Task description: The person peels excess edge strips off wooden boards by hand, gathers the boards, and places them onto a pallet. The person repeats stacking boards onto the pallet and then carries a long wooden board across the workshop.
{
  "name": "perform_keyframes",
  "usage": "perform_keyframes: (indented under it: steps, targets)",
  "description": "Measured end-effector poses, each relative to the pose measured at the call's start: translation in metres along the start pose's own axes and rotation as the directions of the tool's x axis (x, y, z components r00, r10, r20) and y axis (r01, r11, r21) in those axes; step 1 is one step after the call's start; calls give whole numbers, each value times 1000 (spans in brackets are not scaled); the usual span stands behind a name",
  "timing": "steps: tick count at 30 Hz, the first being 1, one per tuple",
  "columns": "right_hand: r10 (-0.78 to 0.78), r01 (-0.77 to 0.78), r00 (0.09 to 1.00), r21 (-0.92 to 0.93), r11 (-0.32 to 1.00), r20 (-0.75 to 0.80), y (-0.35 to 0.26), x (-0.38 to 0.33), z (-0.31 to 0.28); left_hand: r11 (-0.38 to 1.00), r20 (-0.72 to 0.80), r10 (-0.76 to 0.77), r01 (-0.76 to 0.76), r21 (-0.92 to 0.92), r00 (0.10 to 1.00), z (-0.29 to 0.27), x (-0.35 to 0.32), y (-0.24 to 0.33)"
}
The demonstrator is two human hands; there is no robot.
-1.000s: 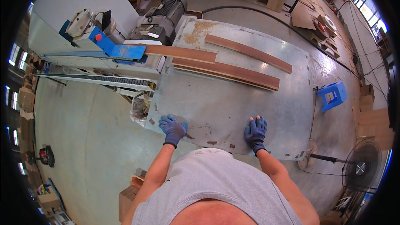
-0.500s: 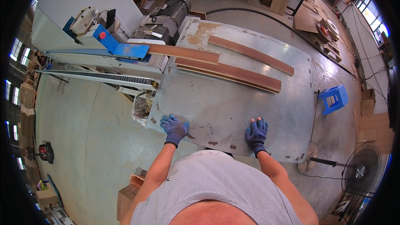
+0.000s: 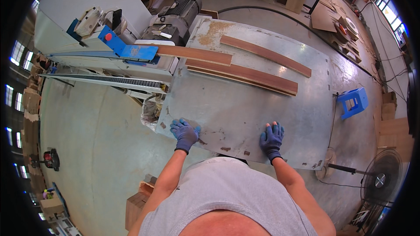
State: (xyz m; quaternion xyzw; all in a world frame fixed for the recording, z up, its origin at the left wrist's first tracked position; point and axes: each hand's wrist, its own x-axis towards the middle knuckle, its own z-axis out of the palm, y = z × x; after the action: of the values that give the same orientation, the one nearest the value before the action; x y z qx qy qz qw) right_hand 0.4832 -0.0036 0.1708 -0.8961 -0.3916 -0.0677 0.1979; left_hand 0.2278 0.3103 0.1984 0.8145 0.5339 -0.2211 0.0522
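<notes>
Both of my hands wear blue gloves and rest on the near edge of a metal-topped table [image 3: 227, 113]. My left hand [image 3: 185, 135] lies flat near the left corner, fingers stretched out, holding nothing. Farther right, my right hand [image 3: 271, 140] presses on the tabletop with its fingers extended; a couple of bare fingertips show. Beyond them lie reddish-brown wooden strips: a stacked pair [image 3: 245, 78] in the middle and a single strip [image 3: 267, 56] farther back. Another strip [image 3: 197, 55] sticks out from under the blue guard of a machine at the left. Neither hand touches a strip.
The white machine [image 3: 92, 8] with blue guard [image 3: 140, 52] and grey motor [image 3: 183, 11] stands at the left. Sawdust [image 3: 215, 30] covers the table's far left corner. To the right are a blue stool [image 3: 352, 102] and a floor fan [image 3: 381, 178]. A black hose [image 3: 262, 8] crosses the floor behind.
The whole view has shifted very slightly. My hands stay on the table edge, and the wooden strips show no clear movement.
</notes>
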Motion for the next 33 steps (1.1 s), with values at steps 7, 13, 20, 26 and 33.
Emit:
perform_keyframes:
  steps: [7, 13, 20, 26, 33]
  targets:
    - [-5, 5, 1000, 1, 1000, 1, 0, 0, 0, 1000, -18, 7, -7, -10, 1000, 2, 0, -2]
    - [-4, 4, 1000, 9, 1000, -7, 1, -1, 0, 1000, -22, 12, -12, -18, 1000, 0, -1, -2]
    - [-5, 5, 1000, 10, 1000, -19, 4, -3, 4, 1000, -23, 11, -11, 8, 1000, -2, -1, 0]
    - [-6, 7, 1000, 19, 1000, -29, 3, -2, 3, 1000, 0, -8, 8, 8, 1000, -5, -2, 0]
    - [-8, 9, 1000, 19, 1000, -29, 5, -3, 3, 1000, 11, 0, 0, 3, 1000, -5, -2, 1]
